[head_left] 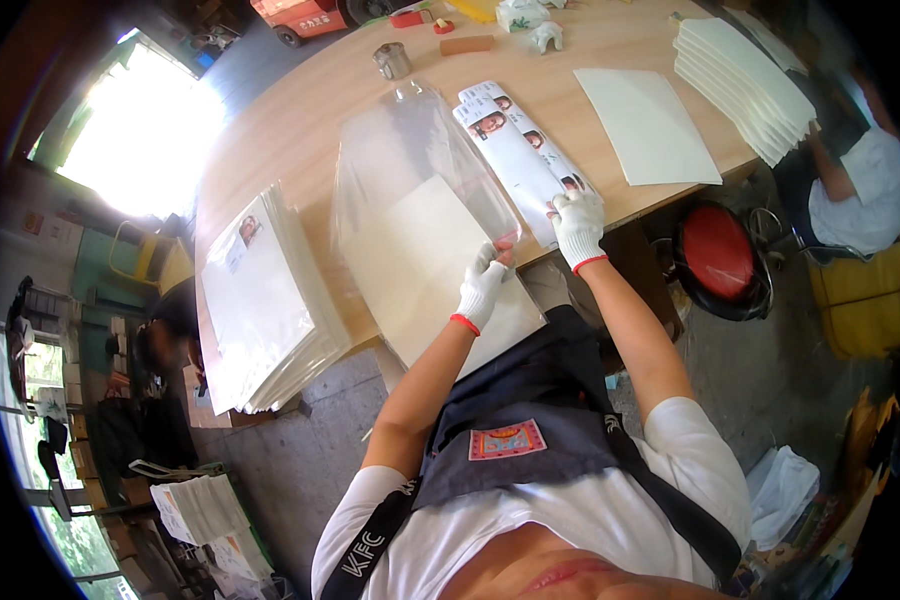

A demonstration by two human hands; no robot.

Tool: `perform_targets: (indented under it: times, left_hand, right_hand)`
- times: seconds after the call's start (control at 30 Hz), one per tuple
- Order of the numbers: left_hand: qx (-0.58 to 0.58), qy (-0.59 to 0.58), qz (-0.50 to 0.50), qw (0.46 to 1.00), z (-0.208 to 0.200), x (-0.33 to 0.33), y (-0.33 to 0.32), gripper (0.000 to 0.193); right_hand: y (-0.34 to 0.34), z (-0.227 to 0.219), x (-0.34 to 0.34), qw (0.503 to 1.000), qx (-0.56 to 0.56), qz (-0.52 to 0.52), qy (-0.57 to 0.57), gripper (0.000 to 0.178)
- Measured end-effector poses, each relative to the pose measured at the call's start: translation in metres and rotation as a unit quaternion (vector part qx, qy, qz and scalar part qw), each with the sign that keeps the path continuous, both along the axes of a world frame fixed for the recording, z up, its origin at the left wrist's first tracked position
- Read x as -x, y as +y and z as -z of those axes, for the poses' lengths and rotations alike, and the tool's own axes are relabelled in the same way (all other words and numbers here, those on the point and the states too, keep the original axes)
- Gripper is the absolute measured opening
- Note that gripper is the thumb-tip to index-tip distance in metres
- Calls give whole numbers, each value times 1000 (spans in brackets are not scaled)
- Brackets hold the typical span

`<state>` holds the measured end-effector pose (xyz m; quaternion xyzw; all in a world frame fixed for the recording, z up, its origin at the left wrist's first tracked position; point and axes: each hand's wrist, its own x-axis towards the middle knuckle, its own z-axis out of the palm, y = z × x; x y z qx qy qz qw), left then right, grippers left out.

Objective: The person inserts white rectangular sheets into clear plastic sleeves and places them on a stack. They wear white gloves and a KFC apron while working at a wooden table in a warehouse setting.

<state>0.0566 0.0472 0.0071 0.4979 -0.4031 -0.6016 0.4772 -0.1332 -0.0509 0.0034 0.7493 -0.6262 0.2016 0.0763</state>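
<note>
Worktop: pale wood, ran across the upper half of the frame and carried all the items below.

Clear bags: lay flat at upper centre, their near end toward the person; judged to be set there so that the film stayed spread out and within reach.

Stack of white printed sheets: left of centre, glossy film showing at its edges, a small portrait on the top sheet. Probably kept to that side to stay out of the hands' way.

Cream board: centre of frame, tilted, its upper part overlapping the bags, its lower end jutting past the worktop's near edge toward the apron. Could not tell whether any of it lay inside the film. The overhang likely left an edge easy to grasp.

Fanned stack of white sheets: upper right, edges stepped, which presumably eased lifting single pieces.

White sheet: flat, left of that fan.

Printed strips: right of the bags, overlapping unevenly, portraits showing.

Hands, both in white gloves, were apart from each other. Left hand: over the board's right side, fingertips at the bag's near right corner; grip unclear. Right hand: fingers on the strips' near end, perhaps steadying them; could not tell if pinched.

Metal cup: upright beyond the bags.
</note>
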Motion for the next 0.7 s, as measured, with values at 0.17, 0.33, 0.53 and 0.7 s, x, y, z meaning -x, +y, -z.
perform_targets:
  times: [0.17, 0.33, 0.53, 0.7]
  left_hand:
    - [14, -20, -10, 1000, 0, -2, 10, 24]
    - [7, -39, -4, 999, -3, -1, 11, 24]
    - [-20, -29, 55, 998, -9, -5, 5, 37]
    - [-206, 241, 13, 948, -21, 21, -24, 48]
  right_hand:
    - [30, -16, -11, 998, 49, 21, -36, 47]
    - [24, -5, -11, 994, -31, 31, -101, 47]
    - [24, -8, 6, 928, -9, -59, -367, 38]
    - [84, -64, 35, 861, -64, -98, -495, 33]
